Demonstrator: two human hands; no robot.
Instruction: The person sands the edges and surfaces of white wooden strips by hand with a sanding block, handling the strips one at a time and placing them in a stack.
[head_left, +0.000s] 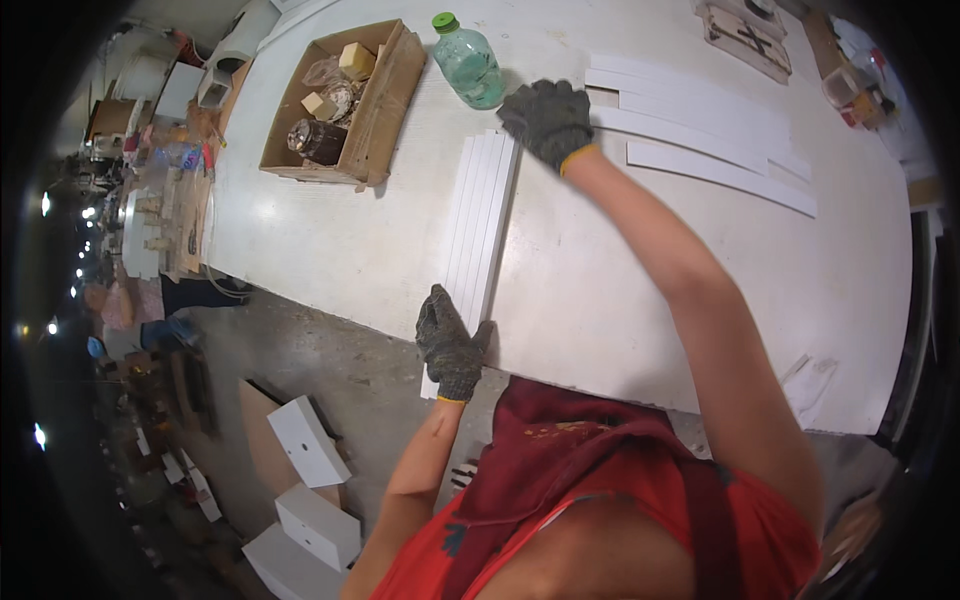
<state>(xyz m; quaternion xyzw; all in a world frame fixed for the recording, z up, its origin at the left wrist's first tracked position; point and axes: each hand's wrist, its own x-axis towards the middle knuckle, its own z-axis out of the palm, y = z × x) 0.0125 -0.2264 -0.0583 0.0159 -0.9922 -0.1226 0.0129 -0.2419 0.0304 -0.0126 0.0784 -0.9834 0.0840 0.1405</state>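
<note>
A bundle of long white strips [478, 215] lies lengthwise on the white table, its near end reaching past the table edge. My left hand [450, 345], in a dark grey knit glove, grips that near end, with the thumb along the right side. At the far end, my gloved right hand [550, 122] is just right of the bundle, its fingers curled downward. What lies beneath those fingers is hidden. More white strips [690, 125] spread out to the right, and one reaches up to the right hand. A greenish clear bottle [468, 70] with a green cap stands just left of that hand.
An open cardboard box [375, 110] on the far left of the table holds a jar, yellowish blocks and crumpled wrapping. A wooden block-like item [745, 42] lies at the far right. White panels [310, 440] rest on the floor at left. Another person [135, 310] is partly visible beyond.
</note>
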